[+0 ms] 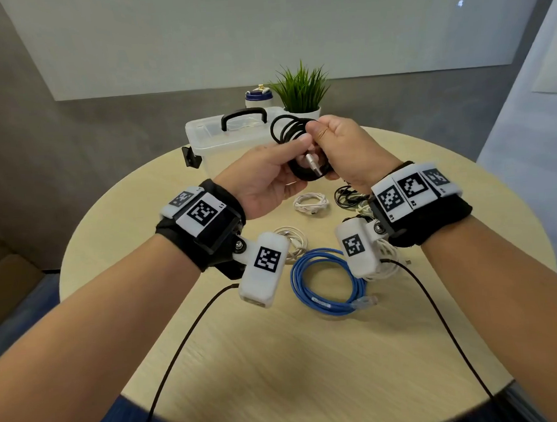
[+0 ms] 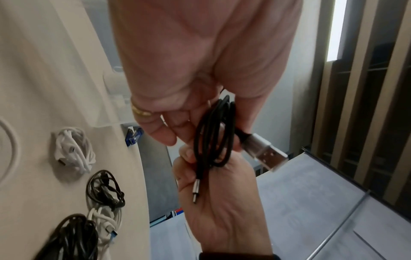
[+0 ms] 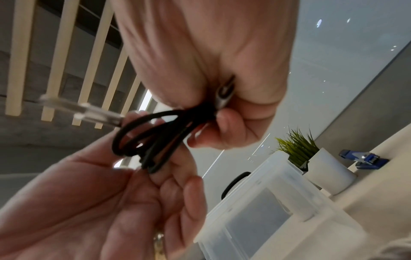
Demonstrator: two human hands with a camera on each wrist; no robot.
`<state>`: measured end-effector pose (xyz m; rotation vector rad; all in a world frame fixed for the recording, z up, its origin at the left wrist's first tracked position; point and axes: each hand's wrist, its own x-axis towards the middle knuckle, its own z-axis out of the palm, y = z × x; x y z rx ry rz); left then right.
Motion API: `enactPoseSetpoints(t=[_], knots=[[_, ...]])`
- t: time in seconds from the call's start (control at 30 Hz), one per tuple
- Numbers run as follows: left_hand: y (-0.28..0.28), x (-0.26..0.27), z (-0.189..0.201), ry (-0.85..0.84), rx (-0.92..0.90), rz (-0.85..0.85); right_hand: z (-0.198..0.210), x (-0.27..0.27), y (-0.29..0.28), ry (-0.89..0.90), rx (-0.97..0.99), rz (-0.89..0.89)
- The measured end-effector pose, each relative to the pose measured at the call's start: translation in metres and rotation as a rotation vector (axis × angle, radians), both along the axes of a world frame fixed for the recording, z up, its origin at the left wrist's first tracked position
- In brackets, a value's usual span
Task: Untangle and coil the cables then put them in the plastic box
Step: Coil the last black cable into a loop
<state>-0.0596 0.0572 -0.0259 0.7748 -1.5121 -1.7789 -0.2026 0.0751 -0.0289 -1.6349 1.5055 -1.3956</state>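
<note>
A black USB cable [image 1: 286,129], wound into a small coil, hangs above the table in front of the plastic box [image 1: 214,137]. My left hand [image 1: 295,164] pinches the coil's lower loops between thumb and fingers. From the right, my right hand [image 1: 319,149] grips the same coil. In the left wrist view the black cable [image 2: 212,133] shows a silver USB plug [image 2: 268,154] sticking out and a small silver plug [image 2: 195,191] lying on the right palm. The right wrist view has the cable [image 3: 151,137] bunched under my right fingers [image 3: 224,126]. The clear box carries a black handle [image 1: 243,115].
On the round wooden table [image 1: 279,357] lie a white coil [image 1: 311,203], a black tangle [image 1: 346,194], a blue network cable [image 1: 324,284] and more white cables [image 1: 292,239]. A potted plant [image 1: 301,92] and a bottle [image 1: 258,96] stand behind the box.
</note>
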Motion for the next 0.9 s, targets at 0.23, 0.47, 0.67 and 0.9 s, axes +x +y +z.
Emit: enactPoseSetpoints(t=[0.23, 0.47, 0.67, 0.9], knots=[[0.004, 0.007, 0.001, -0.072, -0.006, -0.143, 0.004, -0.004, -0.001, -0.057, -0.044, 0.017], [0.000, 0.011, -0.004, -0.185, -0.031, -0.124, 0.007, -0.007, -0.008, -0.092, -0.090, -0.017], [-0.008, 0.020, -0.005, -0.370, -0.165, -0.163, 0.005, -0.006, -0.011, -0.152, -0.099, -0.018], [-0.010, 0.025, 0.001, -0.219, -0.122, -0.187, 0.013, -0.008, -0.005, -0.171, -0.061, -0.044]])
